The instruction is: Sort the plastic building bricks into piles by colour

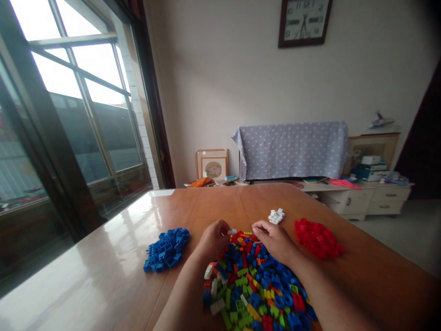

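Observation:
A large mixed pile of toy building bricks [246, 285] in blue, green, red, yellow, orange and white lies before me. At its far left edge, my left hand [215, 239] is closed with a white brick [232, 231] at its fingertips. Across the pile's far right edge, my right hand [274, 236] is curled, its thumb and fingers pinched together; whatever is between them is too small to make out. Beyond the right hand sits a small white brick group [276, 216]. A red brick pile [319, 239] lies to its right, and a blue brick pile [167, 249] is left of my left hand.
Everything lies on a glossy brown wooden table [120, 257]. Behind it stand a low white cabinet [358, 200] and something draped with a dotted grey-blue cloth [292, 149]. Framed pictures [213, 166] lean on the wall, under a clock [305, 22]. Windows [93, 101] are at left.

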The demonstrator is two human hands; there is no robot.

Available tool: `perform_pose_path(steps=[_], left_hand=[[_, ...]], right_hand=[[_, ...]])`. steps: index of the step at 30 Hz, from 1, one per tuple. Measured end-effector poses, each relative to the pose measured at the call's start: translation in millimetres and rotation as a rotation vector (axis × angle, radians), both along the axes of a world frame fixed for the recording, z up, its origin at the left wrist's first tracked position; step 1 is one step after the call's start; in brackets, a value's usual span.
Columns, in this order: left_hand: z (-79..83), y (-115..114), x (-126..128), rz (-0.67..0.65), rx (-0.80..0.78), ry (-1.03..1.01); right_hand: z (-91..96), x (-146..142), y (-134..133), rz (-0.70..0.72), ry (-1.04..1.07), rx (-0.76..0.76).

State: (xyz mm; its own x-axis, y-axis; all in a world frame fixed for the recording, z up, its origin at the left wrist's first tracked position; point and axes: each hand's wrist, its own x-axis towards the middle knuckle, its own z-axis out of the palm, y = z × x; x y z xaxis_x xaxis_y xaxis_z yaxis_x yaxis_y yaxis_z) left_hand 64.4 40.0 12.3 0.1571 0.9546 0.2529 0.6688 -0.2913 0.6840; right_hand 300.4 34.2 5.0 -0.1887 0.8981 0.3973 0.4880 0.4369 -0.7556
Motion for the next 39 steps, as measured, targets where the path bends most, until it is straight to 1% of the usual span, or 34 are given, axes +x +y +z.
perform_pose_path(steps=[3,6,8,10,12,13,15,17,18,20,25,30,35,39], left_hand=[[2.6,-6,12,-0.126,0.056,-0.110],[2.6,-12,24,-0.224,0.123,-0.167],[0.5,-13,29,-0.247,0.151,-0.173],[-1.9,-13,32,-0.223,0.175,-0.167],[-3.1,-12,31,-0.165,0.215,-0.160],[-3.1,-11,29,-0.135,0.231,-0.159],[-1.9,-8,24,-0.073,0.242,-0.165],[0.2,-5,20,-0.009,0.228,-0.179],[1.1,-4,17,0.019,0.219,-0.186],[2.5,-1,14,0.066,0.209,-0.200],[2.0,2,10,0.129,0.201,-0.206],[1.4,3,6,0.151,0.212,-0.198],[4.4,2,3,0.174,0.220,-0.196],[6.0,1,2,0.182,0.220,-0.206]], right_hand=[[5.7,-5,-3,0.047,0.059,-0.047],[11.4,-11,-8,0.150,0.115,-0.112],[13.2,-14,-11,0.204,0.171,-0.169],[12.6,-12,-9,0.218,0.252,-0.219],[9.3,-4,-2,0.166,0.361,-0.236],[6.5,3,4,0.109,0.422,-0.235],[-0.7,19,19,-0.070,0.553,-0.218],[-9.6,36,34,-0.291,0.667,-0.243],[-14.3,44,41,-0.343,0.685,-0.245],[-23.5,54,51,-0.400,0.697,-0.256],[-42.0,57,61,-0.449,0.670,-0.314],[-54.3,60,71,-0.487,0.681,-0.330],[-59.0,66,77,-0.539,0.642,-0.296],[-56.6,60,75,-0.479,0.568,-0.307]])
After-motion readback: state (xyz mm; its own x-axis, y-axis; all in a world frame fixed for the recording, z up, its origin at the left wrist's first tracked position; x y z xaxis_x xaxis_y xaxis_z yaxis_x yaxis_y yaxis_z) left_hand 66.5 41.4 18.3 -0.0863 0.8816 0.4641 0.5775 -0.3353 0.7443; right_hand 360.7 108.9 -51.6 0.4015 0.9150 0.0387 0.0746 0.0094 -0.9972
